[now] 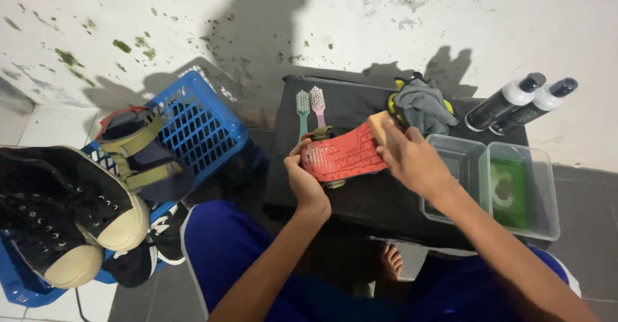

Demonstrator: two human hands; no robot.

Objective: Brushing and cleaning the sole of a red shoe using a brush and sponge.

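Left hand [308, 174] pinches shoe [343, 156] heel only, right hand [412, 158] grips sponge [381, 127] on sole; hard scrubbing could slip shoe into tub [458, 167] beside it.

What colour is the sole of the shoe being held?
Red-orange sole with a raised line tread pattern, clearest in the head view.

both forearms bare, reaching forward from lower frame. left hand [306, 181] up with the wrist bent back, fingers curled closed in a grip. right hand [412, 160] palm down, fingers closed and pressing forward, arm angled in from lower right.
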